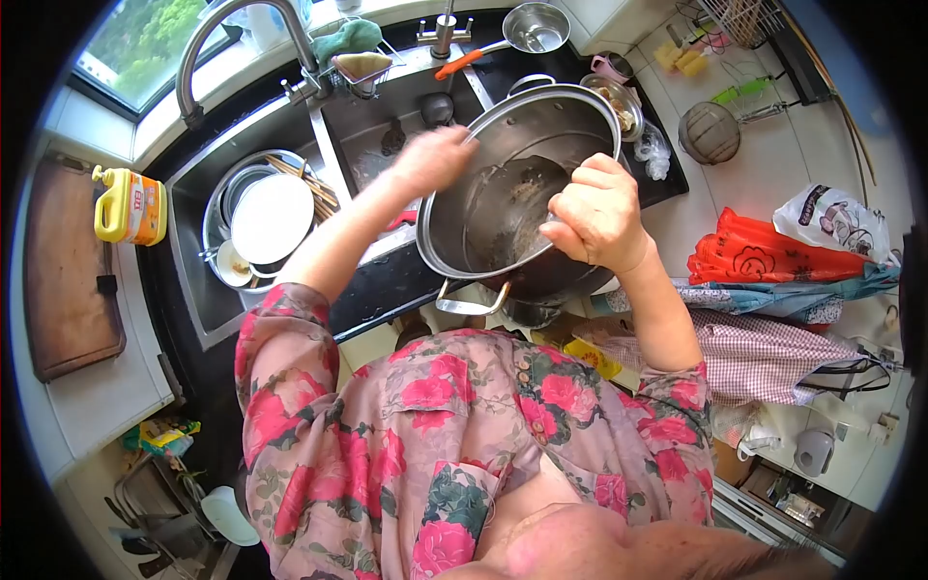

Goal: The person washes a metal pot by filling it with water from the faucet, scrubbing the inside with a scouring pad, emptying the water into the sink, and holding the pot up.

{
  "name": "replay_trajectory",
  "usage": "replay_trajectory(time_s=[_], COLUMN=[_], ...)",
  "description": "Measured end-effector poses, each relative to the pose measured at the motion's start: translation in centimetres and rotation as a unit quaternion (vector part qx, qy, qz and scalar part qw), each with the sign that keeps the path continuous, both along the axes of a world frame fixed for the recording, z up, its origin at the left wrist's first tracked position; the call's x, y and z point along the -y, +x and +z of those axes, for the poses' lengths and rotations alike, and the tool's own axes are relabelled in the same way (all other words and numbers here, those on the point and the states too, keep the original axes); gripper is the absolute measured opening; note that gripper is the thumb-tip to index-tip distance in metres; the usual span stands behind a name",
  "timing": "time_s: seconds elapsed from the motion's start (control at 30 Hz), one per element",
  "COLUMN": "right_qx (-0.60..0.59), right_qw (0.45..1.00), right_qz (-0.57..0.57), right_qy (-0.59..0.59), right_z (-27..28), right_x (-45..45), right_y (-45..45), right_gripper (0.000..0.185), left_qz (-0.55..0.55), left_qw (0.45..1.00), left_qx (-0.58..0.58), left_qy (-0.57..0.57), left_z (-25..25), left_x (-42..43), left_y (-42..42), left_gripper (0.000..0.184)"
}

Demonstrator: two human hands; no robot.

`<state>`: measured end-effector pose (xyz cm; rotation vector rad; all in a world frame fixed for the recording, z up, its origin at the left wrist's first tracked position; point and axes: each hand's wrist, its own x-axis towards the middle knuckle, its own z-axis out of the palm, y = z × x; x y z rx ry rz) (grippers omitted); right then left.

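Note:
A large stainless steel pot is tilted at the front edge of the sink counter, its mouth facing up toward me. Dark, wet-looking patches and some pale residue show on its inside. My right hand is closed at the pot's right rim, thumb toward the inside; the fingertips are hidden. At the upper left rim is my left hand, smeared by motion, so its fingers cannot be made out. One metal loop handle of the pot points toward my body.
The left sink basin holds a white plate, bowls and chopsticks. A curved faucet rises behind it. A yellow detergent bottle and a wooden cutting board are at left. An orange-handled saucepan stands at the back; red bags hang right.

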<state>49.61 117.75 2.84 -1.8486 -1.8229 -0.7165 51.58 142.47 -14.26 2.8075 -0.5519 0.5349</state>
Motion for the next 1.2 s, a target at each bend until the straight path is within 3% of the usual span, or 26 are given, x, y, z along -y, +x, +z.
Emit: replay_trajectory(time_s=[0.03, 0.07, 0.13, 0.17, 0.27, 0.37, 0.43, 0.5, 0.57, 0.6, 0.63, 0.7, 0.8, 0.9, 0.97, 1.0, 1.13, 1.2], right_qx=[0.006, -0.005, -0.002, 0.003, -0.007, -0.008, -0.012, -0.010, -0.011, -0.015, -0.014, 0.000, -0.003, 0.014, -0.008, -0.011, -0.010, 0.001], right_qw=[1.000, 1.000, 1.000, 1.000, 0.999, 1.000, 1.000, 1.000, 0.999, 0.999, 0.999, 0.999, 0.999, 0.999, 0.999, 0.999, 0.996, 0.995], right_qz=[0.003, -0.003, 0.004, 0.005, 0.003, -0.001, -0.012, -0.021, -0.037, -0.035, -0.031, -0.046, -0.042, -0.043, -0.033, -0.016, -0.016, 0.016], right_qy=[0.015, 0.017, -0.004, -0.022, -0.041, -0.027, -0.021, -0.015, -0.012, -0.003, -0.001, 0.015, 0.004, -0.011, -0.038, -0.044, -0.089, -0.099], right_z=[0.0, 0.0, 0.2, 0.4, 0.6, 0.3, 0.4, 0.5, 0.6, 0.5, 0.5, 0.3, 0.6, 0.8, 1.2, 1.4, 0.8, 0.5], right_x=[-0.2, -0.2, -0.5, -0.6, -0.6, -0.6, -0.8, -0.9, -1.0, -1.3, -1.5, -2.1, -3.0, -4.6, -6.2, -7.1, -11.4, -13.8], right_y=[0.4, 0.5, 0.4, 0.3, 0.1, 0.4, 0.6, 0.7, 0.9, 1.1, 1.4, 1.9, 2.3, 3.3, 3.8, 4.1, 5.5, 5.6], right_gripper=[0.034, 0.034, 0.031, 0.029, 0.027, 0.027, 0.027, 0.025, 0.024, 0.024, 0.024, 0.032, 0.033, 0.036, 0.031, 0.031, 0.038, 0.039], left_qz=[-0.063, -0.121, -0.160, -0.218, -0.273, -0.184, -0.191, -0.206, -0.177, -0.155, -0.151, -0.098, -0.036, -0.134, -0.112, -0.071, 0.089, 0.114], left_qw=[0.995, 0.990, 0.981, 0.942, 0.905, 0.940, 0.969, 0.964, 0.971, 0.961, 0.962, 0.905, 0.901, 0.853, 0.837, 0.856, 0.780, 0.787], left_qx=[-0.081, -0.059, -0.105, -0.251, -0.327, -0.216, -0.052, -0.057, -0.126, -0.217, -0.217, -0.396, -0.378, -0.340, -0.346, -0.291, -0.189, -0.133], left_qy=[0.003, 0.050, 0.042, -0.046, 0.002, 0.190, 0.149, 0.157, 0.100, 0.068, 0.070, -0.119, -0.211, -0.373, -0.409, -0.421, -0.590, -0.592], left_z=[0.2, -0.3, -0.5, -2.7, -7.1, -4.0, -5.0, -1.6, -1.0, 1.2, 2.2, 3.4, 4.5, 6.1, 6.8, 5.3, 2.9, 1.5], left_x=[1.8, 3.7, 7.7, 9.5, 10.9, 8.1, 3.8, 0.6, -2.3, -3.2, -4.3, -6.3, -7.1, -5.1, -3.1, -2.1, 1.1, 1.7], left_y=[-0.1, 0.1, -0.3, 0.5, 0.0, 0.4, 1.3, 0.1, -1.8, -3.0, -4.0, -5.7, -9.7, -13.0, -14.7, -15.3, -17.2, -17.5], left_gripper=[0.026, 0.015, 0.021, 0.024, 0.027, 0.028, 0.029, 0.029, 0.029, 0.031, 0.031, 0.034, 0.042, 0.059, 0.061, 0.063, 0.037, 0.034])
